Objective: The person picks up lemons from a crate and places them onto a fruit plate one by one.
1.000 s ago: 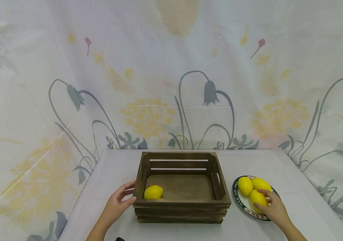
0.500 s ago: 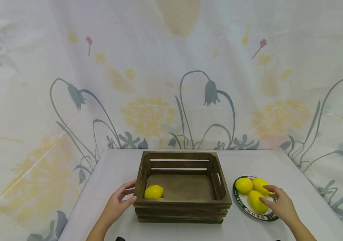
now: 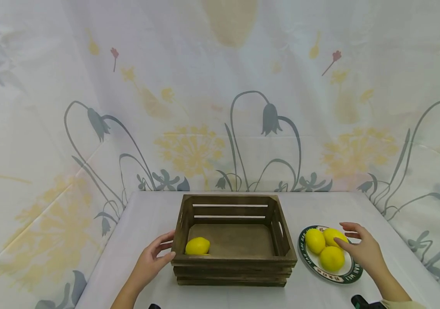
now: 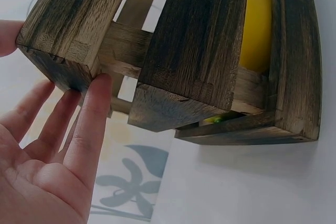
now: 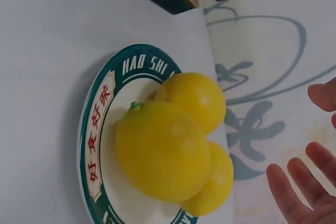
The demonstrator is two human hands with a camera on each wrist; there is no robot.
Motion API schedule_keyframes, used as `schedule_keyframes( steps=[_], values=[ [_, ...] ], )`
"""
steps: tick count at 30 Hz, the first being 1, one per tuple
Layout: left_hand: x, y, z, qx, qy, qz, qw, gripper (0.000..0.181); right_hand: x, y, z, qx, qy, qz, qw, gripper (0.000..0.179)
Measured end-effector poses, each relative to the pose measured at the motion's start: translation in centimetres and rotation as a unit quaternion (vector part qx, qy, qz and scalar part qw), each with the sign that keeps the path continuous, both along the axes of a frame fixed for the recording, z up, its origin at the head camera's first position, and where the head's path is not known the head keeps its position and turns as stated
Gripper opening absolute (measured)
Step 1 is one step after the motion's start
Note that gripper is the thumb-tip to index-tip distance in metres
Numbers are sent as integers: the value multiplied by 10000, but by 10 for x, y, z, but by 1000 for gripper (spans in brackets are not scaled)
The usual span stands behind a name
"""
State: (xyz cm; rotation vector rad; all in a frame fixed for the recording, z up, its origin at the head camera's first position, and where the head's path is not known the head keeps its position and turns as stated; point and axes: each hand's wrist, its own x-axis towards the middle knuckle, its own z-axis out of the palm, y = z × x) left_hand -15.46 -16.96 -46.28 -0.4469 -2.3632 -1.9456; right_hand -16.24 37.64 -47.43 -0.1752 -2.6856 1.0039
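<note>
A brown slatted wooden crate (image 3: 233, 268) sits mid-table with a yellow lemon (image 3: 197, 246) in its front left corner. My left hand (image 3: 150, 260) rests with extended fingers against the crate's left end, fingertips at the upper slat in the left wrist view. To the right is a white plate (image 3: 319, 265) with a green lettered rim. It bears three lemons: a front one (image 3: 332, 259), a back left one (image 3: 315, 241) and a back right one (image 3: 334, 236). My right hand (image 3: 366, 249) hovers at the plate's right side, fingers spread, holding nothing.
White cloth covers the table (image 3: 150, 214). A flower-printed curtain (image 3: 212, 107) hangs behind and along both sides. Dark device parts show at the bottom edge, one (image 3: 364, 302) below the right wrist.
My right hand has let go of the front lemon and drawn back up and to the right. That lemon has rolled and settled on the plate. The left hand stays at the crate.
</note>
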Motion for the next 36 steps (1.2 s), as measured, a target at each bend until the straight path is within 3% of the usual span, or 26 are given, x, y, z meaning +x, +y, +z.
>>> schedule_keyframes(
  steps=[7,17,36],
  values=[
    [-2,0,1,-64,-143,-6,9999,48,4,-25,32,-59,299,228,9993,50],
    [-2,0,-1,-13,-165,-52,9999,47,-4,-38,49,-255,856,437,9950,45],
    [0,0,-2,55,-36,-6,10000,46,-32,-71,81,-678,1291,1035,9839,41]
  ],
)
